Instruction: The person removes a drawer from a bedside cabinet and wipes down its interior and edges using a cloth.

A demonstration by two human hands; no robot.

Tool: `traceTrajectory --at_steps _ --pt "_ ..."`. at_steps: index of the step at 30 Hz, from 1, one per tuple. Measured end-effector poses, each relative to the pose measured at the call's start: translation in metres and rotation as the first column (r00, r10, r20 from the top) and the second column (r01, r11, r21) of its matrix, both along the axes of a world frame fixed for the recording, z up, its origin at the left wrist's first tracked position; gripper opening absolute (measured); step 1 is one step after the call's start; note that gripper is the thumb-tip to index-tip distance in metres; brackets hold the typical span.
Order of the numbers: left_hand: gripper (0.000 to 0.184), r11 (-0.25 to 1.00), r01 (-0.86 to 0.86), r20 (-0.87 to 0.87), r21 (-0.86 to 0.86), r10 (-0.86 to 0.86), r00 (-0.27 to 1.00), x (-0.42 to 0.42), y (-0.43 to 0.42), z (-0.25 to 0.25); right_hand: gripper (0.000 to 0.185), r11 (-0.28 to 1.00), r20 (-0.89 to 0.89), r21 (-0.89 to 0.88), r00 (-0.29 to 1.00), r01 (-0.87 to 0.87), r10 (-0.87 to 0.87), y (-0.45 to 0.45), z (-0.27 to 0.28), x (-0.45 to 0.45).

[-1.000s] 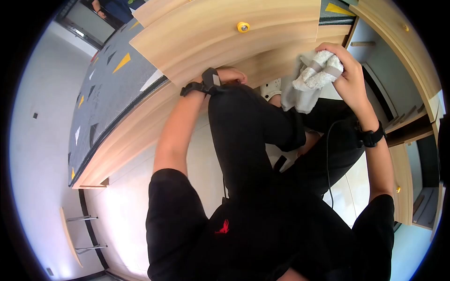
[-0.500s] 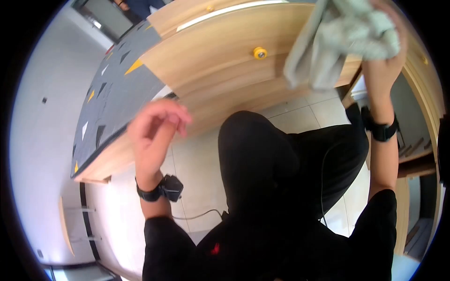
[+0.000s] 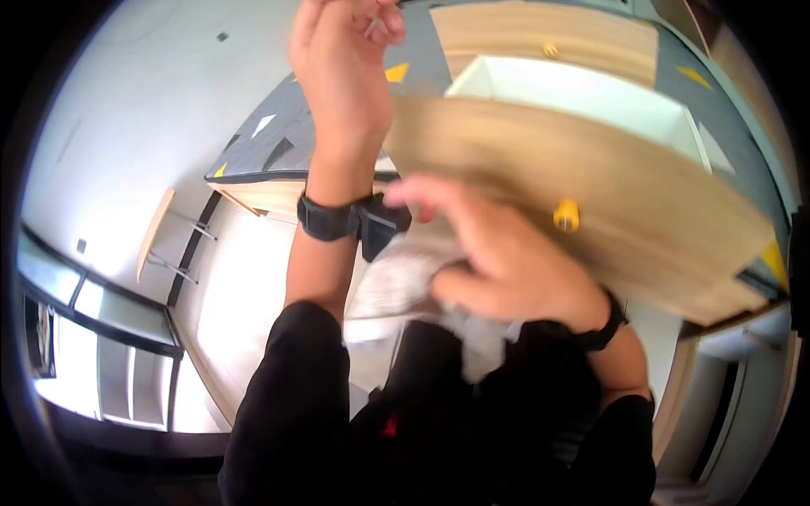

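Observation:
My right hand (image 3: pixel 506 261) is bent round a whitish-grey cloth (image 3: pixel 396 282) in front of my body, and both are smeared by motion. The cloth hangs partly below the palm, over my dark trousers. Raised at the upper left, my left hand (image 3: pixel 346 67) has loosely curled fingers, partly cut off by the top edge, with no object visible in them. Just right of my hands is a pulled-out wooden drawer (image 3: pixel 675 198) with a yellow knob (image 3: pixel 566 216) and a white interior.
Behind the drawer stands another wooden panel (image 3: pixel 506 34) with a yellow knob, on a grey patterned surface (image 3: pixel 283 135). A fold-down board (image 3: pixel 155 236) is on the left wall. Open shelving (image 3: pixel 717 422) stands at the lower right.
The view has swung, and the drawer now shows its open inside. My right hand has brought the cloth down and leftward. My left hand has risen towards the top edge.

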State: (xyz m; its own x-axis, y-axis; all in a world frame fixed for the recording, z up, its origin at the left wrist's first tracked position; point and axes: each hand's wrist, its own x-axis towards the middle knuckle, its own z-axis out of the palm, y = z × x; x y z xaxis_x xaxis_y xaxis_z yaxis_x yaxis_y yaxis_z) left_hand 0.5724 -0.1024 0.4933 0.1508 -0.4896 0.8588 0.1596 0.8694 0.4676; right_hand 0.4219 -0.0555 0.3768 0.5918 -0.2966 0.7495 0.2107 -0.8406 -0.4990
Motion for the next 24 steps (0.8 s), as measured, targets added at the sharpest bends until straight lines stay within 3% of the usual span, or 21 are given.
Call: traceTrajectory --at_steps 1,2,4,5,7,8,10,11,13,14,15,17,18,19,20,21,22,23,24 --pt "0.008 0.999 -0.033 -0.009 -0.012 0.032 0.999 -0.001 -0.004 0.000 0.053 0.997 0.062 -0.066 0.997 0.049 -0.045 0.000 -0.005 0.009" --pt "0.007 0.996 0.083 -0.070 0.018 -0.082 0.994 0.003 -0.008 -0.003 0.053 0.997 0.054 -0.075 0.998 0.014 -0.010 -0.004 -0.004 0.017" --pt "0.006 0.942 0.330 -0.181 0.057 -0.315 0.932 0.004 0.000 -0.009 0.047 0.991 -0.036 0.132 0.999 0.029 -0.024 -0.004 -0.009 0.025" --pt "0.006 0.950 0.308 -0.181 0.048 -0.295 0.938 0.006 0.003 -0.010 0.047 0.992 -0.039 0.123 0.999 0.006 -0.002 -0.003 -0.011 0.026" --pt "0.006 0.847 0.525 -0.145 0.081 -0.511 0.847 0.012 0.012 -0.012 0.038 0.976 -0.010 0.212 0.998 0.056 -0.055 0.005 -0.016 0.027" --pt "0.006 0.850 0.518 -0.142 0.095 -0.503 0.852 0.018 0.012 -0.015 0.035 0.983 0.097 0.162 0.990 0.086 -0.103 0.010 -0.022 0.031" --pt "0.004 0.575 0.774 -0.445 0.266 -0.639 0.627 0.031 0.002 -0.023 0.036 0.978 0.109 0.162 0.983 0.130 -0.148 0.021 -0.022 0.027" --pt "0.004 0.554 0.782 -0.450 0.285 -0.643 0.620 0.032 0.001 -0.027 0.038 0.971 0.104 0.151 0.974 0.185 -0.202 0.027 -0.023 0.022" --pt "0.015 0.549 0.768 -0.328 0.330 -0.696 0.639 0.024 -0.005 -0.030 0.040 0.950 0.076 0.114 0.950 0.292 -0.302 0.043 -0.024 0.014" --pt "0.014 0.797 0.525 -0.056 0.297 -0.535 0.843 0.009 0.010 -0.030 0.043 0.929 0.041 0.051 0.928 0.368 -0.370 0.050 -0.024 0.010" --pt "0.015 0.924 0.328 -0.005 0.197 -0.334 0.943 -0.003 0.020 -0.032 0.054 0.928 -0.026 0.078 0.931 0.364 -0.363 0.057 -0.026 0.002" --pt "0.019 0.970 0.241 0.152 0.027 -0.242 0.958 -0.037 0.072 -0.029 0.046 0.921 -0.107 0.180 0.938 0.345 -0.331 0.072 -0.020 -0.022" --pt "0.020 0.982 0.182 0.125 -0.057 -0.173 0.977 -0.053 0.103 -0.039 0.046 0.909 -0.116 0.171 0.924 0.381 -0.365 0.075 -0.022 -0.035" --pt "0.016 0.869 0.469 0.353 -0.156 -0.394 0.849 -0.047 0.121 -0.042 0.038 0.892 -0.099 0.132 0.901 0.433 -0.423 0.077 -0.026 -0.049" --pt "0.013 0.669 0.720 0.578 -0.185 -0.519 0.630 -0.039 0.138 -0.045 0.030 0.870 -0.080 0.096 0.875 0.483 -0.477 0.081 -0.028 -0.061" --pt "0.013 0.648 0.736 0.568 -0.195 -0.537 0.624 -0.045 0.165 -0.058 0.013 0.838 -0.059 0.197 0.860 0.508 -0.507 0.082 -0.021 -0.076" --pt "0.011 0.631 0.713 0.406 -0.305 -0.591 0.697 -0.059 0.196 -0.077 0.014 0.767 -0.008 0.393 0.837 0.507 -0.548 0.085 -0.019 -0.087" --pt "0.014 0.624 0.667 0.221 -0.406 -0.641 0.735 -0.065 0.211 -0.087 0.016 0.567 -0.064 0.455 0.660 0.687 -0.748 0.097 0.002 -0.096" --pt "0.012 0.590 0.700 0.296 -0.403 -0.639 0.710 -0.052 0.215 -0.078 0.021 0.687 0.287 0.433 0.633 0.584 -0.719 0.084 0.012 -0.103"
